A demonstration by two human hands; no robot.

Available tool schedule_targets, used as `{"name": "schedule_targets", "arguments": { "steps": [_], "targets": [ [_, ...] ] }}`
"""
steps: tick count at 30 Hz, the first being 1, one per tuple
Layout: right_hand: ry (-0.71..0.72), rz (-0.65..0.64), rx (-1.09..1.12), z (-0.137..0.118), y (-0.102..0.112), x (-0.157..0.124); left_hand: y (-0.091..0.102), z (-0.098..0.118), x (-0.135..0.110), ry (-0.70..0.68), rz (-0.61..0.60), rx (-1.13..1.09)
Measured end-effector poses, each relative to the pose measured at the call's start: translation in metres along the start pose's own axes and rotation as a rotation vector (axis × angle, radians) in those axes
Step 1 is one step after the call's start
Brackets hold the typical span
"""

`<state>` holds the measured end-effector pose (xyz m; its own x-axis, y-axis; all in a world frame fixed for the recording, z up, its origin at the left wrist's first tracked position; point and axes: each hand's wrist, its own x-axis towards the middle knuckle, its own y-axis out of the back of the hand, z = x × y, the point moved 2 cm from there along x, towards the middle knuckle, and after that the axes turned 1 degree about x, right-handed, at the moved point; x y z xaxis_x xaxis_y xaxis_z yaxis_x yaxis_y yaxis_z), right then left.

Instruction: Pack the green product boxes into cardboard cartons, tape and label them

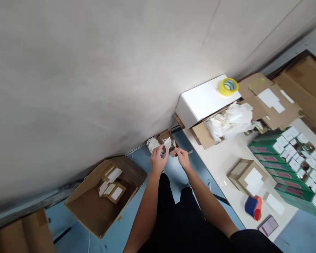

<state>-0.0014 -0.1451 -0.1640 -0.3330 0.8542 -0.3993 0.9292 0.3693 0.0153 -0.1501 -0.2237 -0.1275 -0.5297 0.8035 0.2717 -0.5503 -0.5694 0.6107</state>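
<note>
My left hand [158, 159] pinches a small white piece of paper [167, 144] between thumb and fingers, out in front of my legs. Close to its right, my right hand [182, 157] is closed with its fingertips pressed together; what they hold, if anything, is too small to make out. Below the hands, on the blue floor by the wall, stands a small open cardboard box [166, 135] with white scraps in it. Beside that lies crumpled white paper [152, 144], partly hidden by my left hand.
A large open carton [94, 211] with small boxes inside stands at left. On the white table [216, 158] at right are a taped carton [247, 175], green boxes [292, 193], a tape dispenser [253, 207], a phone [268, 225] and crumpled white plastic [230, 121]. Yellow tape [228, 87] tops a white box [205, 100].
</note>
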Motion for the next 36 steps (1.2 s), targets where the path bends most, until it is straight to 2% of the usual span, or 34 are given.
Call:
{"name": "schedule_targets", "arguments": {
  "steps": [3, 6, 13, 17, 19, 23, 24, 26, 29, 33, 36],
  "targets": [
    [-0.003, -0.005, 0.136, -0.034, 0.016, -0.035, -0.014, 0.035, -0.007, -0.091, -0.026, -0.019],
    [0.005, 0.072, 0.196, -0.056, 0.051, -0.061, -0.031, 0.074, -0.017, -0.186, -0.043, -0.029],
    [0.098, 0.278, 0.336, -0.089, 0.167, -0.113, -0.086, 0.186, -0.050, -0.355, -0.053, -0.083],
    [0.173, 0.381, 0.394, -0.094, 0.240, -0.147, -0.118, 0.251, -0.072, -0.479, -0.115, -0.144],
    [0.211, 0.446, 0.411, -0.088, 0.276, -0.166, -0.135, 0.280, -0.081, -0.521, -0.189, -0.183],
    [0.234, 0.606, 0.456, -0.066, 0.341, -0.202, -0.176, 0.329, -0.104, -0.537, -0.488, -0.328],
    [0.228, 0.633, 0.468, -0.060, 0.355, -0.209, -0.188, 0.337, -0.111, -0.482, -0.551, -0.389],
    [0.203, 0.651, 0.481, -0.048, 0.380, -0.219, -0.210, 0.348, -0.124, -0.282, -0.627, -0.519],
    [0.169, 0.622, 0.488, -0.032, 0.404, -0.223, -0.241, 0.353, -0.137, -0.011, -0.713, -0.630],
    [0.153, 0.632, 0.486, -0.012, 0.418, -0.213, -0.274, 0.351, -0.137, 0.041, -0.837, -0.616],
    [0.078, 0.749, 0.427, 0.007, 0.422, -0.199, -0.301, 0.346, -0.133, 0.053, -0.898, -0.556]
  ]
}}
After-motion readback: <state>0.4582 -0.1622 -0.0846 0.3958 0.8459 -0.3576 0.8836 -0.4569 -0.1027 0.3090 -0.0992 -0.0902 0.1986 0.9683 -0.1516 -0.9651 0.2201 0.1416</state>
